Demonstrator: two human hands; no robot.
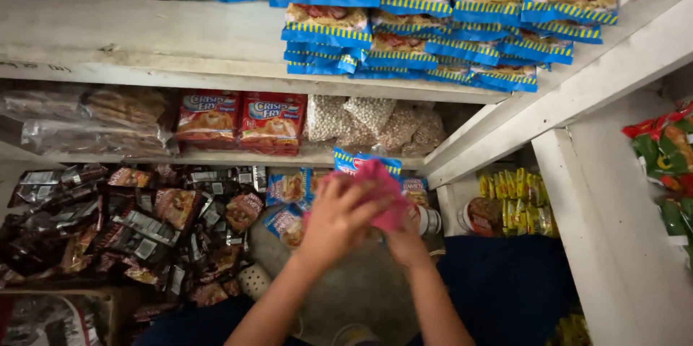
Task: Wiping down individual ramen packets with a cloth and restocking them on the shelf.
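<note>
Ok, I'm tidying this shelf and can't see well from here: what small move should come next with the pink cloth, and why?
Probably spread the pink cloth flatter first. Both hands, left hand and right hand, have it bunched up above the lower shelf, in front of the blue noodle packets, so little of it would touch a surface.

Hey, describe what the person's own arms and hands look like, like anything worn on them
Both forearms are bare as far as the picture shows; no sleeve reaches into view. The left hand and the right hand wear no gloves. No watch, bracelet or ring can be made out, though the picture is slightly blurred and part of the right hand is hidden. Both arms are slim.
</note>
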